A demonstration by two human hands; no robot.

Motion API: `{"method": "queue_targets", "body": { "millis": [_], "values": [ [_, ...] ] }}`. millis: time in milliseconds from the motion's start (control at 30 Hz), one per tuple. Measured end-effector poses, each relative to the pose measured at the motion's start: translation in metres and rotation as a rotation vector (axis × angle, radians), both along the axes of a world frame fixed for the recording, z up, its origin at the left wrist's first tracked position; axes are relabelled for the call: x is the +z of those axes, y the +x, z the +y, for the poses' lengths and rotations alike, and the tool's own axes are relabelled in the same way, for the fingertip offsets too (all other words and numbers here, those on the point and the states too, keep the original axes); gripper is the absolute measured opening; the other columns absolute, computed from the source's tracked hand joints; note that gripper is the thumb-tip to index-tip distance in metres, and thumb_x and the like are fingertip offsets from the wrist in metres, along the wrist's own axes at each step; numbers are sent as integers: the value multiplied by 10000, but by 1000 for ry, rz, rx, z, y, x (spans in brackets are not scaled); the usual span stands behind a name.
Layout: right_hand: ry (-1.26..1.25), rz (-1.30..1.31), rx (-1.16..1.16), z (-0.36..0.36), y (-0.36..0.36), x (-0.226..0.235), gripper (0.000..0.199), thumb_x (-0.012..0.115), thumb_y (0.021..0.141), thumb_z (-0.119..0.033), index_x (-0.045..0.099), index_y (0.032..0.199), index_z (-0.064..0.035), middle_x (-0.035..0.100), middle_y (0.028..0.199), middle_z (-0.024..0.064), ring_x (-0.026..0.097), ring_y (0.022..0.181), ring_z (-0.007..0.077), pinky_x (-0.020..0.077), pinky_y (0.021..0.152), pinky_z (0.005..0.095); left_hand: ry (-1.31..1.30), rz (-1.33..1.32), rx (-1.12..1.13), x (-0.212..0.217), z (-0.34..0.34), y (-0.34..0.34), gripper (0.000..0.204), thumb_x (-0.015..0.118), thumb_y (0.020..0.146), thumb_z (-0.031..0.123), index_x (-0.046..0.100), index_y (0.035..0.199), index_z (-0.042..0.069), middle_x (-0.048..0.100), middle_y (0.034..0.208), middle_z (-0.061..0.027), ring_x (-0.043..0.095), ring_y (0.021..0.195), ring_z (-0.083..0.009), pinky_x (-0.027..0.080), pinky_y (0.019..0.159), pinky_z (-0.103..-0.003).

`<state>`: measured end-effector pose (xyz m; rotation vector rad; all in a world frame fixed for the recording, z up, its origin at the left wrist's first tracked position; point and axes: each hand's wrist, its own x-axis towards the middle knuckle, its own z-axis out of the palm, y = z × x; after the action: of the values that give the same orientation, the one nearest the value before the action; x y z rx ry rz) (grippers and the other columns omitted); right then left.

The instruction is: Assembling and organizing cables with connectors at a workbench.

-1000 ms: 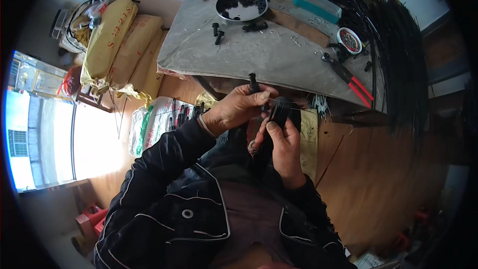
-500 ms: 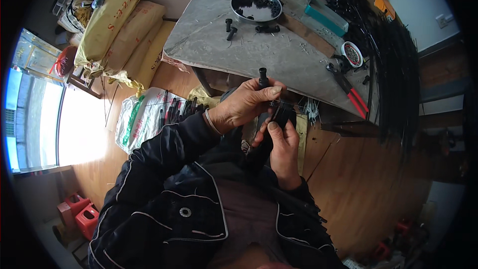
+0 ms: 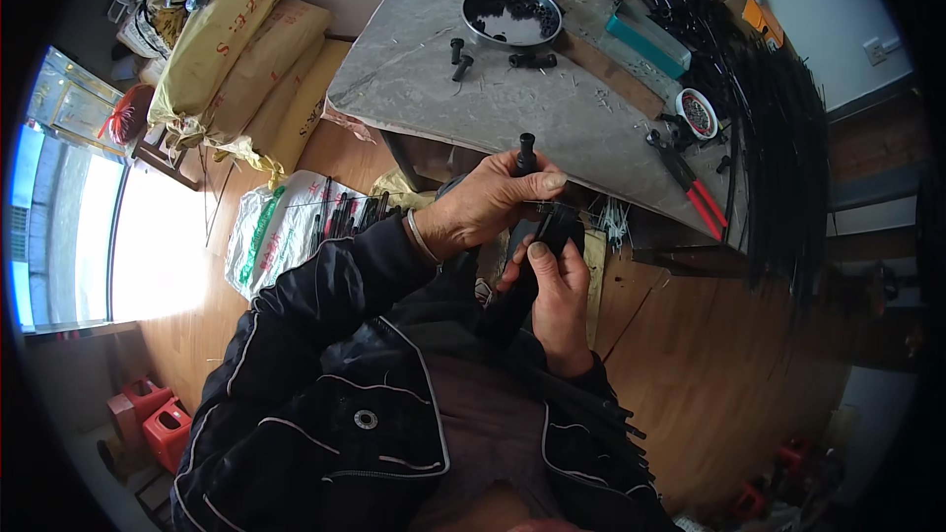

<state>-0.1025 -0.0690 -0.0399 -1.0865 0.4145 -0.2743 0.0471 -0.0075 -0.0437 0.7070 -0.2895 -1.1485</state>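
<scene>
Left hand (image 3: 483,209): closed around a black plug (image 3: 526,153), its top standing upright above the fingers, thumb pressed forward. Right hand (image 3: 557,286): gripping a black bundle (image 3: 552,233) just below the left hand, thumb on top (the two hands touch, in front of the chest at the table's near edge). Table (image 3: 552,108): grey, bearing a metal bowl (image 3: 512,15) of black parts, loose plugs (image 3: 459,57) beside it, red-handled pliers (image 3: 690,187), a small tin (image 3: 698,112). Floor, left: yellow sacks (image 3: 222,39).
</scene>
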Motion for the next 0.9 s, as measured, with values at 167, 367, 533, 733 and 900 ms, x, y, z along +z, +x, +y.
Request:
{"method": "queue_targets", "body": {
  "millis": [167, 367, 533, 733, 900],
  "values": [
    [-10, 23, -8, 0, -1, 1, 171, 516, 979, -185, 543, 996, -16, 558, 834, 40, 557, 664, 127, 508, 618, 288, 23, -76, 9, 8, 2, 1, 154, 727, 846, 150, 631, 925, 60, 576, 819, 22, 532, 779, -88, 451, 737, -249],
    [-70, 24, -47, 2, 1, -1, 153, 528, 971, -168, 547, 999, -19, 561, 813, 37, 555, 660, 122, 501, 617, 278, 81, -212, 43, 20, 5, 2, 120, 738, 830, 115, 663, 907, 60, 606, 839, 37, 538, 805, -70, 444, 752, -240],
    [-98, 25, -65, 0, 3, 4, 130, 549, 956, -140, 548, 1000, -17, 581, 812, 39, 567, 655, 109, 504, 614, 257, 137, -252, 18, 22, 8, 5, 120, 734, 833, 107, 667, 918, 53, 626, 857, 28, 546, 819, -72, 444, 767, -238],
    [-32, -53, -70, -3, 3, 3, 99, 553, 947, -105, 553, 997, -19, 590, 822, 27, 575, 666, 87, 511, 611, 239, 190, -327, 81, 18, 10, 4, 269, 614, 934, 241, 631, 1077, 14, 591, 863, 10, 524, 761, -89, 436, 713, -240],
    [43, -25, -146, -7, 1, -3, 125, 552, 953, -135, 547, 1026, -34, 590, 785, 42, 582, 633, 130, 514, 579, 258, 195, -407, 66, 5, 32, -10, 375, 563, 965, 303, 603, 1184, 1, 575, 824, 25, 490, 691, -48, 389, 593, -198]
  ]
}}
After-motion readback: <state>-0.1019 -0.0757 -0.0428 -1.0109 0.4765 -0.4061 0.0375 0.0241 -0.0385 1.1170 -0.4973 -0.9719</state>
